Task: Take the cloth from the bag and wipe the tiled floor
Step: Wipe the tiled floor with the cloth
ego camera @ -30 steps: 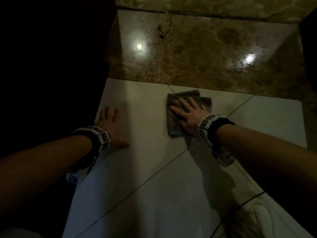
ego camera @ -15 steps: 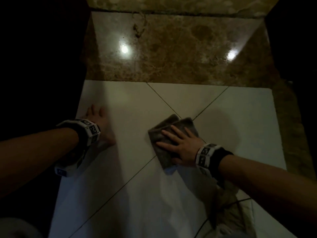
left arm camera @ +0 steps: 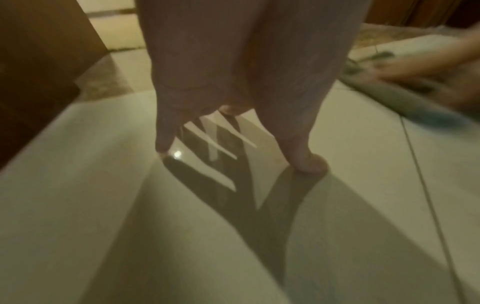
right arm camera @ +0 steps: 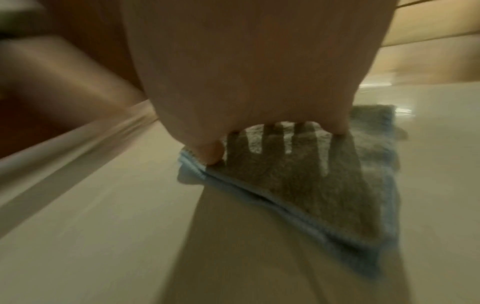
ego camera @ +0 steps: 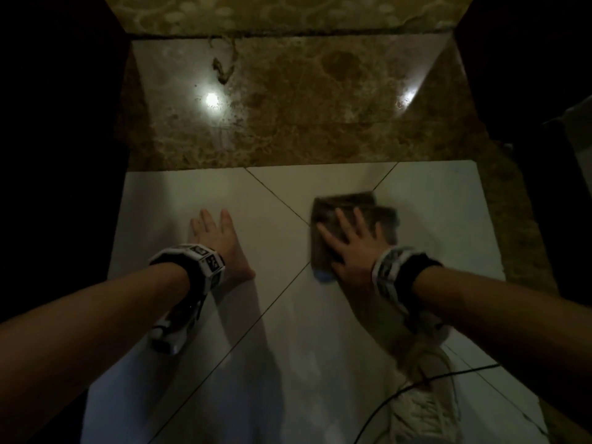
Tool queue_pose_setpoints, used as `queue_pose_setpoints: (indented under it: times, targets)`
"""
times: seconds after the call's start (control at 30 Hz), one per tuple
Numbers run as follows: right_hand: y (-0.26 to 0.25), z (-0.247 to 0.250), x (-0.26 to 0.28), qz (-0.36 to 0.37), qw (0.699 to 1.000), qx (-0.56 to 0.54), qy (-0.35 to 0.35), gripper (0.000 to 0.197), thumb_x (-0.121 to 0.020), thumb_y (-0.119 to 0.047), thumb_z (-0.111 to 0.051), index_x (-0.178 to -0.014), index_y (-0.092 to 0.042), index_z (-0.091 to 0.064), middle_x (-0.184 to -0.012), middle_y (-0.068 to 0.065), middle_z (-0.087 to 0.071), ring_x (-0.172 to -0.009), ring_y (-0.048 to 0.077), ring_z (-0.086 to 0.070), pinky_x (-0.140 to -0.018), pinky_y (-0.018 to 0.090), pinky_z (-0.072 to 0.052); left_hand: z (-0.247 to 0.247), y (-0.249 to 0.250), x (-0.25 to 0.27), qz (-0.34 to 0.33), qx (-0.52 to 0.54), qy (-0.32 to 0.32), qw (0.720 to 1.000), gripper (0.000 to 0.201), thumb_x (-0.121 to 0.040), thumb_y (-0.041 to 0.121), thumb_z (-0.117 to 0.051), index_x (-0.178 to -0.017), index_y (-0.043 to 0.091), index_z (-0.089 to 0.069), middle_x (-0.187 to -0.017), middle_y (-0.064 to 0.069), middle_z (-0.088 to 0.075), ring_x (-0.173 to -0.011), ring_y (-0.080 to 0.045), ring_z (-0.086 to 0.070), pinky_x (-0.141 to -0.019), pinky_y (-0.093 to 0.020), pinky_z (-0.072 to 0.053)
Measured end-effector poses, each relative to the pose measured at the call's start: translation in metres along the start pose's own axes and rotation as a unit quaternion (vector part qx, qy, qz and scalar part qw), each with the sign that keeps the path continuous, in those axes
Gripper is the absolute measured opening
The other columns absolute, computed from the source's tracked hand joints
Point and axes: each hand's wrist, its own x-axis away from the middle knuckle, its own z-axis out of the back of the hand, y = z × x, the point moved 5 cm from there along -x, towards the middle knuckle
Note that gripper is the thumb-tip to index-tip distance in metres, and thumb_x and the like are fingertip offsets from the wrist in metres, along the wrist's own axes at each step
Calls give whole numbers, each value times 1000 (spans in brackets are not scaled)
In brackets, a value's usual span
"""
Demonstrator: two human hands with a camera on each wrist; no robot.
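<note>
My right hand [ego camera: 349, 251] lies flat on the folded grey cloth [ego camera: 352, 216], fingers [ego camera: 341, 224] straight and spread, pressing it down onto the white tiled floor [ego camera: 288, 347]; nothing is curled round it, the palm and fingertips simply bear on the top of it. The cloth sits in the far right part of the white tiles, just short of the edge where they meet the brown marbled strip [ego camera: 304, 129], and it lies over the spot where two dark grout lines cross. In the right wrist view the cloth [right arm camera: 337, 185] shows a pale blue underside along its near edge, with my thumb at its near left corner and the other fingers resting further in; the picture is smeared with motion. My left hand [ego camera: 217, 248] is planted on the bare tile well to the left of the cloth, near the left edge of the white tiles, fingers straight and slightly apart, holding nothing. From the left wrist view that hand [left arm camera: 233, 82] props on its fingertips and thumb, its shadow fanned out on the tile beneath, and the cloth [left arm camera: 405, 98] shows blurred at the far right under my other hand. Both wrists wear black and white bands. Near the lower right a pale laced shoe [ego camera: 423, 411] stands on the floor, and a thin black cable [ego camera: 448, 374] crosses over it
</note>
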Motion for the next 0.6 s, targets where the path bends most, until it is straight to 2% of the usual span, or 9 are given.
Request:
queue_pose_setpoints:
  times: [0.07, 0.17, 0.2, 0.23, 0.3, 0.33, 0.47, 0.6]
  targets:
    - [-13, -23, 20, 61, 997, 53, -16, 82, -89, -69, -30, -142, -48, 29, -156, 5, 33, -142, 42, 26, -111, 71, 2, 2, -2, 2, -14, -6, -13, 1000, 141, -66, 67, -76, -153, 13, 21, -158, -26, 19, -147, -46, 9, -119, -52, -10]
    - [-6, -37, 33, 104, 992, 67, -19, 79, -69, -79, -5, -128, -56, 42, -149, -2, 40, -140, 34, 32, -113, 68, -1, 3, -2, 4, -19, -4, -14, 1000, 142, -65, 69, -76, -153, 14, 21, -158, -25, 21, -147, -45, 10, -119, -52, -10]
    - [0, -32, 30, 106, 992, 66, -13, 79, -69, -79, -6, -128, -57, 41, -149, -4, 39, -142, 34, 30, -114, 67, -1, 3, -2, 3, -16, -4, -10, 1000, 142, -65, 69, -76, -153, 15, 22, -159, -24, 21, -147, -45, 10, -118, -53, -11]
    - [7, -25, 24, 99, 993, 63, -12, 80, -74, -79, -14, -133, -56, 37, -152, -4, 37, -144, 34, 26, -115, 66, -1, 1, -2, 2, -14, -2, -9, 1000, 142, -65, 69, -76, -153, 16, 22, -158, -23, 22, -147, -44, 11, -118, -53, -12]
    - [31, -3, 8, 54, 998, 39, -8, 82, -87, -71, -34, -143, -53, 23, -158, -3, 30, -146, 34, 22, -115, 64, -1, -3, -1, 1, -12, 4, -12, 1000, 142, -65, 68, -76, -152, 16, 24, -158, -22, 25, -147, -44, 13, -119, -55, -13]
    - [47, 9, -3, 21, 1000, 21, -5, 83, -89, -69, -38, -144, -52, 20, -159, -3, 28, -146, 35, 21, -116, 64, -2, -3, -1, 0, -11, 6, -14, 1000, 143, -65, 68, -76, -152, 17, 24, -158, -22, 26, -147, -44, 14, -119, -55, -13]
    - [99, 49, -30, -99, 992, -73, -17, 86, -87, -70, -44, -145, -53, 19, -158, -5, 29, -146, 34, 21, -114, 68, -6, -2, -2, -2, -14, 4, -28, 1000, 142, -66, 68, -75, -151, 17, 26, -157, -22, 28, -146, -44, 17, -118, -55, -10]
    - [91, 49, -31, -132, 986, -96, -13, 86, -89, -69, -41, -147, -48, 19, -158, 0, 30, -145, 37, 22, -114, 67, -2, -4, -4, -6, -14, -5, -28, 999, 145, -63, 73, -73, -150, 18, 28, -157, -22, 28, -146, -45, 17, -119, -55, -9]
